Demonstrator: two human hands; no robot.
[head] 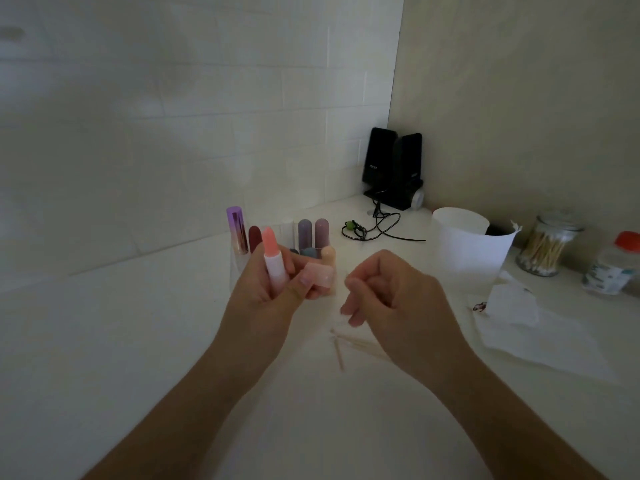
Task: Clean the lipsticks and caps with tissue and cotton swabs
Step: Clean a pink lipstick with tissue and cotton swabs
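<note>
Fingers (298, 288) of the left hand (263, 289) clamp the pink lipstick (274, 261) upright, its cap (320, 276) pinched alongside; right hand (391, 289) fingers (354, 285) curl tight — on what, I cannot tell. Swabs (340, 355) lie at six o'clock, tissue (530, 330) at three, other lipsticks (304, 233) at twelve.

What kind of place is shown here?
Probably a vanity or dressing corner at home, though I cannot be sure. A white counter meets a tiled wall. A row of lipsticks stands at the back, a glass jar of cotton swabs at the right, and black speakers in the corner.
</note>
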